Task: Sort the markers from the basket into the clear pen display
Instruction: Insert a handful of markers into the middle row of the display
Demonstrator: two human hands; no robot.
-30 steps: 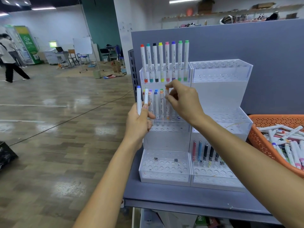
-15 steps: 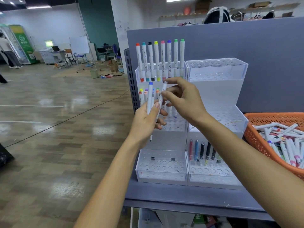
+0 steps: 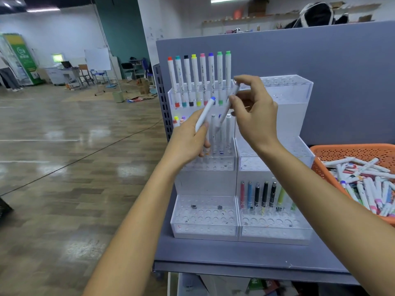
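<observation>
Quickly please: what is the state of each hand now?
Left hand: closed around a blue-capped marker.
Right hand: pinching a white marker between thumb and fingers.

You're in a large open-plan workspace. Left of your grey partition [image 3: 320, 71] you can see a whiteboard [image 3: 97, 59], a desk [image 3: 62, 72] with a laptop [image 3: 66, 64], chairs [image 3: 83, 71] and a glossy wood-pattern floor [image 3: 64, 150].

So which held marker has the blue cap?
The blue-capped marker in the left hand, cap pointing up; the right hand's white marker shows no blue.
</observation>
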